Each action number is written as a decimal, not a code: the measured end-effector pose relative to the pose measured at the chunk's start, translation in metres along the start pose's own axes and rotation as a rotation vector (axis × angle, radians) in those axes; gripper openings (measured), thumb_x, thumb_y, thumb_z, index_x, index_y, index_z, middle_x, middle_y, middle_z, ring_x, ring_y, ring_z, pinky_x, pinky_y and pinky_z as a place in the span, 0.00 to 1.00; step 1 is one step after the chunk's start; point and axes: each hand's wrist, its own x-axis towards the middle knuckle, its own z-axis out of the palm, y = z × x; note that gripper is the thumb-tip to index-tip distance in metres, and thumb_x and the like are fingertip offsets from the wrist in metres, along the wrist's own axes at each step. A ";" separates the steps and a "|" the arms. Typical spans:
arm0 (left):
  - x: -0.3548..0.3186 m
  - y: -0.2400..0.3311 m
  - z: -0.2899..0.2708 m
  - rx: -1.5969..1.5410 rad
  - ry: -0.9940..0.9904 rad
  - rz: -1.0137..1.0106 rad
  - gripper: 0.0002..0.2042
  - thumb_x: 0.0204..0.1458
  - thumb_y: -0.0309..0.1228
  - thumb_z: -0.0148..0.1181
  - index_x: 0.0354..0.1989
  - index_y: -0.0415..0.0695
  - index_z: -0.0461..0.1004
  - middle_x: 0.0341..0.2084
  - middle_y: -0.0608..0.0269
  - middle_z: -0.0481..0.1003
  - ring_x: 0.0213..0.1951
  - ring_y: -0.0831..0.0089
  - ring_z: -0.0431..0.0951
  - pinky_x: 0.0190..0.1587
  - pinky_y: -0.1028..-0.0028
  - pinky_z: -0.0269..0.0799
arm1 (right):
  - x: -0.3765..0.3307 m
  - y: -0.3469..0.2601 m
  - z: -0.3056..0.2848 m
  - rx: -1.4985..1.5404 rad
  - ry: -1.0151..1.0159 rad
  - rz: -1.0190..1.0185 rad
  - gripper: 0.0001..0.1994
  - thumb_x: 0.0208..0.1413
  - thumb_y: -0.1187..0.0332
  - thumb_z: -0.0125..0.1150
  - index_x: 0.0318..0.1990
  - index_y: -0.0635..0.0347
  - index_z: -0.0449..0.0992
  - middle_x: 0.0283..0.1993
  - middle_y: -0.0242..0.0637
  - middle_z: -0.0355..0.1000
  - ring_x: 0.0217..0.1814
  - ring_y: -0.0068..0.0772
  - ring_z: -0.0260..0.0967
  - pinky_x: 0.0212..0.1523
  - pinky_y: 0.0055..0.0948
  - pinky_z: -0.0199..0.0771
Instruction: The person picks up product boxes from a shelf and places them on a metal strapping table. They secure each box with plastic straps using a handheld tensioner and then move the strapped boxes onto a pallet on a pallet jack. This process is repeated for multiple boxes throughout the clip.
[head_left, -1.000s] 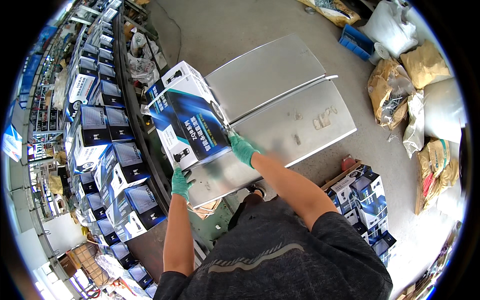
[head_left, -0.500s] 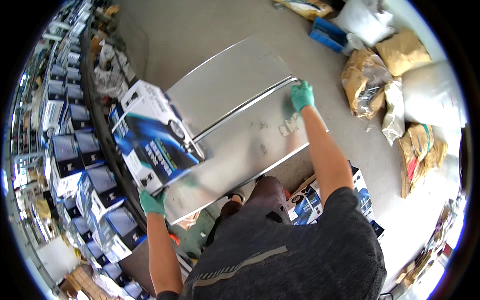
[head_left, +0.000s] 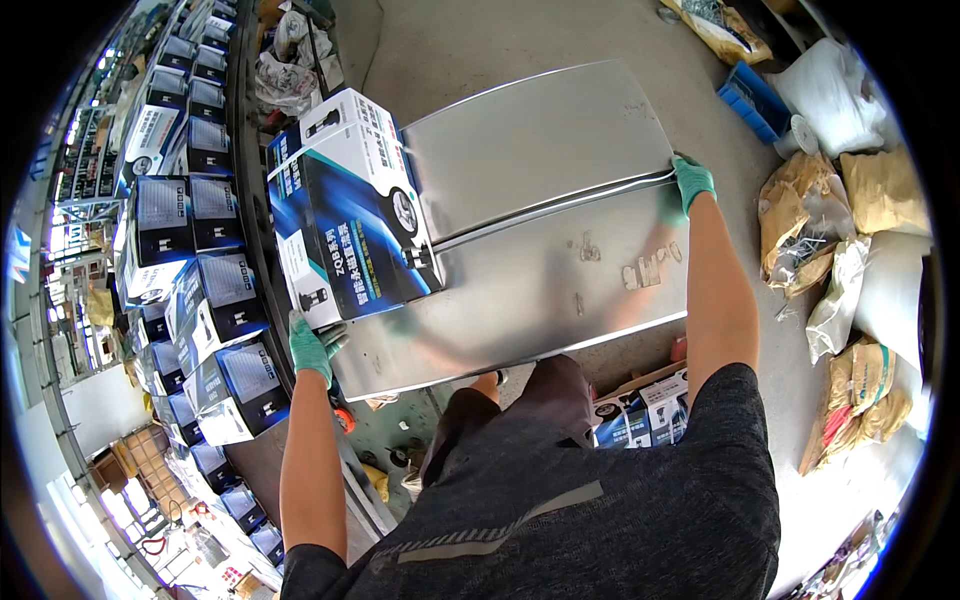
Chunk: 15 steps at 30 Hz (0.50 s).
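Observation:
A blue, black and white printed carton lies on the left end of a shiny metal tabletop. The tabletop is split by a raised seam running from the carton to the right edge. My left hand, in a green glove, is at the carton's near left corner, with thumb and fingers apart. Whether it touches the carton or the tabletop corner, I cannot tell. My right hand, also gloved in green, is closed round the tabletop's right edge where the seam ends; its fingertips are partly hidden.
Rows of similar cartons line the left, behind a dark rail. More cartons lie low by my right side. Sacks, white bags and a blue bin stand on the floor at the right.
The view has turned, so tabletop and carton sit further right and the seam lies closer to level. My left fingers have spread at the carton's corner. My right hand stays at the seam's end.

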 end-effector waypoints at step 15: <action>-0.167 0.129 0.058 1.103 -0.617 2.103 0.11 0.54 0.24 0.56 0.45 0.48 0.78 0.47 0.63 0.77 0.48 0.67 0.78 0.55 0.72 0.74 | -0.514 -0.388 0.053 -0.015 0.171 -1.613 0.17 0.55 0.73 0.60 0.51 0.46 0.80 0.40 0.33 0.76 0.33 0.36 0.76 0.32 0.31 0.78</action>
